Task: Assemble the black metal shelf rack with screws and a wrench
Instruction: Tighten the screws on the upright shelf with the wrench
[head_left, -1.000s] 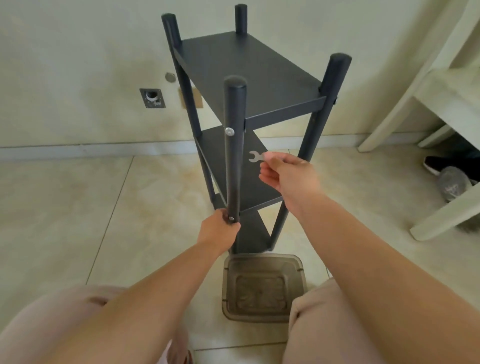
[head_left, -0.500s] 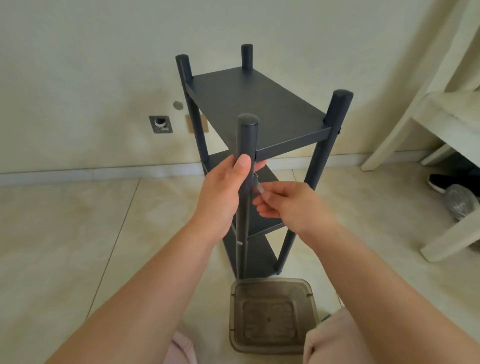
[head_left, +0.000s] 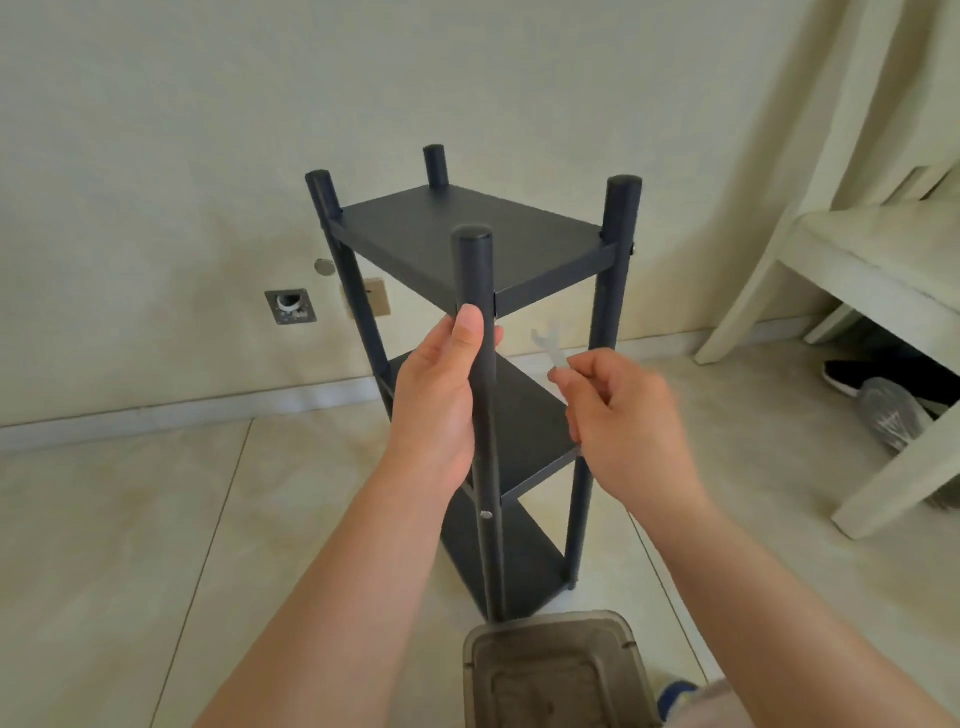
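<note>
**Wrench in hand, front post braced: tightening stage on the shelf rack**

Right hand (head_left: 623, 415) pinches the small flat wrench (head_left: 551, 347) between thumb and fingertips, open end pointing up, held in the air just right of the front post (head_left: 480, 405) and not touching any screw. It's a bit blurred, so the exact jaw angle is hard to call. The left hand (head_left: 436, 400) is wrapped round that post just under the top shelf (head_left: 457, 234), thumb lying up along the tube.

The black shelf rack (head_left: 519, 467) stands upright on the tiled floor (head_left: 130, 545), all four posts in and three shelves mounted, so the job looks mostly done. One silver screw (head_left: 486, 515) shows low on the front post, another at the right post (head_left: 631, 250) by the top shelf. A smoky plastic container (head_left: 556, 670) sits on the floor right at the rack's foot.

Looks like the person is going round snugging screws. Next move probably needs the wrench lined up squarely on a screw head while the left hand keeps the post from twisting.
</note>
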